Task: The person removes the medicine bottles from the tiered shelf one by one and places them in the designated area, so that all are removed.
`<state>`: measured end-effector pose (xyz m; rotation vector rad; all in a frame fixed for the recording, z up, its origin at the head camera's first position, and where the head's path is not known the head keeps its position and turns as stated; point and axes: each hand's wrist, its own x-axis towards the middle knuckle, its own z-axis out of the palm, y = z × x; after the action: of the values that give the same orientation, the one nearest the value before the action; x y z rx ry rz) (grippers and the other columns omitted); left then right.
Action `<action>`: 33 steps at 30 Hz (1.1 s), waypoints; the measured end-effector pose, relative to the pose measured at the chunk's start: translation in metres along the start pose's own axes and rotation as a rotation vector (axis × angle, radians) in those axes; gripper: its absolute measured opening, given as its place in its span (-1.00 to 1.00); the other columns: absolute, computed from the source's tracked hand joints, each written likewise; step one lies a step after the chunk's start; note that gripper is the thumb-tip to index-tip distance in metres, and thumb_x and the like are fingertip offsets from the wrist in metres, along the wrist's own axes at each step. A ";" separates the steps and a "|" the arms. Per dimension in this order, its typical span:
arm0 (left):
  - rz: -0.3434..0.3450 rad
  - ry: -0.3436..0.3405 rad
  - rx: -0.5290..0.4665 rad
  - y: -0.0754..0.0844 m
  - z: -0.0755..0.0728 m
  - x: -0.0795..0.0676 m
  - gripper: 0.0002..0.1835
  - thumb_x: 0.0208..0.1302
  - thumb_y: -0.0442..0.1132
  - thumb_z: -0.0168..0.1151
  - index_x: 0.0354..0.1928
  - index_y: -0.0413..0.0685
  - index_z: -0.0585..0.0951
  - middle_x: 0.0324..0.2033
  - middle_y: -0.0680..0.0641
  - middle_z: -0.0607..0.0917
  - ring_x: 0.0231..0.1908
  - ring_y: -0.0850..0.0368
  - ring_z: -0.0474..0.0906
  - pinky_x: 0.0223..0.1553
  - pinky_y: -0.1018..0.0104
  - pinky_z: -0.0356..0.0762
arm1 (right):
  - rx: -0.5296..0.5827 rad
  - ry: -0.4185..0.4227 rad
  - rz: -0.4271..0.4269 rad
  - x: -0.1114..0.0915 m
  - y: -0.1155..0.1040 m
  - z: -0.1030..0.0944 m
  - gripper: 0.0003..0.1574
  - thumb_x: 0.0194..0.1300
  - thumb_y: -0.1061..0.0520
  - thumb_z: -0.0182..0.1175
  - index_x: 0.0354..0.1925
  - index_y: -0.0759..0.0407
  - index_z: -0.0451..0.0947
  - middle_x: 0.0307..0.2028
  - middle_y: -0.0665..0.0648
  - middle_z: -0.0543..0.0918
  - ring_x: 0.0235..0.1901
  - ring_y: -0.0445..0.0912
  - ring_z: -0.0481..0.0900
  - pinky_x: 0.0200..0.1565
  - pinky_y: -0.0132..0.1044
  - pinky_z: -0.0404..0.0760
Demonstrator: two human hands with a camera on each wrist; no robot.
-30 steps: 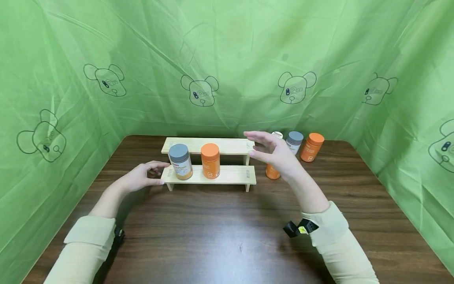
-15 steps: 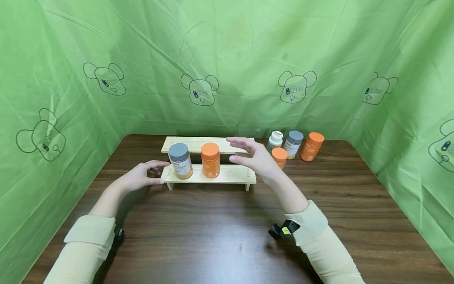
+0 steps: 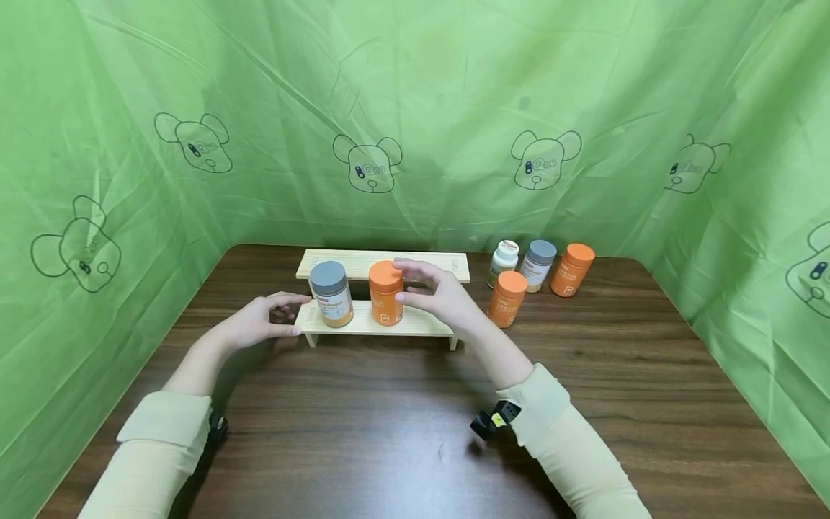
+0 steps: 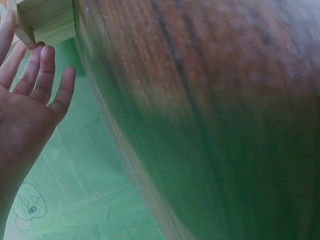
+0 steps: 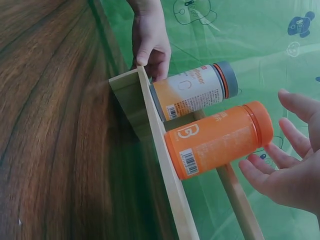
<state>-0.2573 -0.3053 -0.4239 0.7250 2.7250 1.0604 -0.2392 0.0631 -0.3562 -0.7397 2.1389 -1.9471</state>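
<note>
A two-step wooden shelf [image 3: 415, 326] stands on the table, bearing a grey-capped supplement bottle [image 3: 333, 306] and an orange supplement bottle [image 3: 386, 306] on its lower step. My left hand [image 3: 253, 326] grips the left end of that lower step, thumb at the front corner and index finger towards the back edge. Just right of the orange bottle is my right hand [image 3: 447, 299], its fingers spread around the cap side. In the right wrist view the fingertips [image 5: 250, 172] lie close to the orange cap; whether they touch it I cannot tell.
To the right of the shelf stand a small white bottle [image 3: 503, 263], another grey-capped bottle [image 3: 537, 267] and two orange bottles, one nearer [image 3: 506, 303] and one at the far right [image 3: 570, 272]. Green cloth [image 3: 441, 202] surrounds the dark wooden table [image 3: 363, 411].
My right hand has moved left from in front of the right-hand bottles to the orange bottle on the shelf, uncovering those bottles. The left hand has stayed at the shelf's end.
</note>
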 end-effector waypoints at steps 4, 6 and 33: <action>-0.003 0.001 0.005 -0.001 0.000 -0.001 -0.31 0.09 -0.10 0.40 0.28 -0.02 0.41 -0.06 -0.11 0.56 -0.11 -0.02 0.52 -0.05 0.02 0.49 | -0.022 0.007 0.006 0.005 0.004 0.003 -0.38 0.16 0.22 0.32 0.21 0.07 0.45 0.23 -0.02 0.46 0.17 -0.03 0.42 0.21 -0.01 0.35; -0.003 0.003 0.009 -0.003 0.000 -0.001 -0.32 0.09 -0.08 0.39 0.28 -0.01 0.41 -0.06 -0.10 0.56 -0.12 -0.02 0.52 -0.05 0.04 0.50 | -0.041 0.008 0.002 0.008 0.006 0.004 -0.39 0.16 0.20 0.33 0.19 0.05 0.47 0.20 -0.02 0.49 0.14 -0.04 0.45 0.20 -0.03 0.37; -0.012 -0.005 -0.004 -0.001 0.001 0.000 -0.30 0.08 -0.05 0.40 0.29 0.01 0.41 0.03 -0.08 0.54 -0.09 -0.01 0.50 -0.04 0.03 0.49 | -0.104 0.048 -0.004 0.022 0.016 0.006 -0.51 0.15 0.19 0.34 0.08 0.08 0.54 0.05 0.05 0.61 0.04 -0.08 0.53 0.10 -0.20 0.47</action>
<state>-0.2574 -0.3058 -0.4251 0.7084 2.7182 1.0597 -0.2594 0.0487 -0.3677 -0.7219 2.2827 -1.8865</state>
